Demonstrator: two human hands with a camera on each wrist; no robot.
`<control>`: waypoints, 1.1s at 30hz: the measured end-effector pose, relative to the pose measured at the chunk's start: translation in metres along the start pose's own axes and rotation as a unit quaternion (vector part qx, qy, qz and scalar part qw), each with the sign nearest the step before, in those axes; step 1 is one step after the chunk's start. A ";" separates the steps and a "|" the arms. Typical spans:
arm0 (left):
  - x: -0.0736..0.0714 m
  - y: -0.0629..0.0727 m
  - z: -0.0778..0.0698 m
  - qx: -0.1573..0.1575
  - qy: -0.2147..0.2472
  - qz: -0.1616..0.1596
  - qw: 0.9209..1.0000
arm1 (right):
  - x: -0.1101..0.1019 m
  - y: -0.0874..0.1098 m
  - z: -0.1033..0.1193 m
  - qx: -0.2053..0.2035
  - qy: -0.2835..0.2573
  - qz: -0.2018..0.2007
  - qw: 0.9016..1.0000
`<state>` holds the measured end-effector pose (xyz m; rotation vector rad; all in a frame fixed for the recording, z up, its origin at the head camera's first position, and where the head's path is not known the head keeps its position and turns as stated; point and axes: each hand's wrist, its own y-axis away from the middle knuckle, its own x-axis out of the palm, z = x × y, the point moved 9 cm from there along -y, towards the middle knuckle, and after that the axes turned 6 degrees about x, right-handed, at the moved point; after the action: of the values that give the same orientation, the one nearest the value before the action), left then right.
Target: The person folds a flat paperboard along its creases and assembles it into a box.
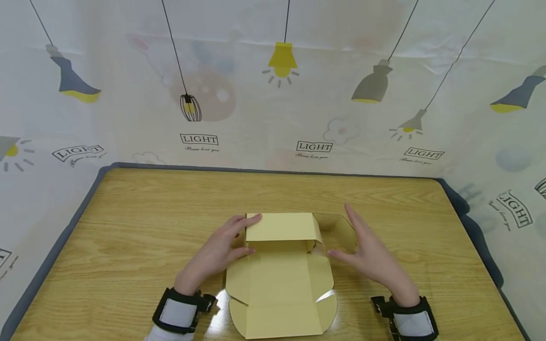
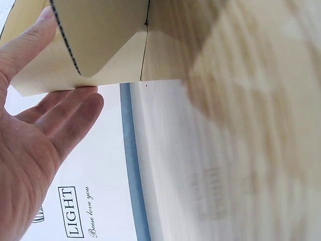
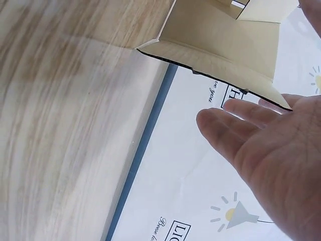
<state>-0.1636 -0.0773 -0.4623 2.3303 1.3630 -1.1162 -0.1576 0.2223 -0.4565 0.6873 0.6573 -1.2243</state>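
Observation:
A pale yellow cardboard box (image 1: 279, 274), partly folded, lies on the table in front of me. Its far panel (image 1: 281, 226) is folded up and over, while the near part lies flat with rounded side flaps. My left hand (image 1: 217, 246) grips the far left corner; in the left wrist view the thumb is on a flap (image 2: 103, 35) and the fingers lie against the outer wall. On the other side my right hand (image 1: 375, 251) is spread, fingers and thumb extended beside the right far flap (image 1: 339, 229), which sticks outward. In the right wrist view, that flap's edge (image 3: 215, 75) overlaps the fingertips.
The wood-grain table (image 1: 149, 213) has a dark blue-grey border (image 1: 273, 170) at its back and sides. Behind it hangs a white sheet (image 1: 251, 94) printed with lamps and the word LIGHT. Both wrists wear black straps (image 1: 177, 310).

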 end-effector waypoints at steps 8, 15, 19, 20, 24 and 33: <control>0.000 0.000 -0.001 -0.001 -0.005 0.003 1.000 | 0.006 0.002 0.001 0.024 -0.004 0.036 0.999; 0.001 0.001 0.002 -0.008 0.002 0.004 1.000 | 0.005 0.003 0.006 0.020 0.009 0.015 1.000; 0.002 0.001 0.002 -0.012 0.006 0.007 1.000 | 0.006 0.006 0.008 0.015 0.003 0.007 1.000; 0.001 0.000 0.002 -0.012 0.006 0.007 1.000 | 0.007 0.008 0.008 0.012 0.001 0.005 1.000; 0.001 0.000 0.000 -0.008 0.009 0.005 1.000 | 0.013 0.011 0.009 0.004 -0.010 0.006 1.000; 0.000 0.000 0.000 -0.003 0.006 0.005 1.000 | 0.028 0.011 0.010 0.023 -0.009 0.044 0.999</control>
<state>-0.1641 -0.0773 -0.4627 2.3398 1.3561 -1.0968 -0.1396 0.1995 -0.4705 0.7357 0.5794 -1.1668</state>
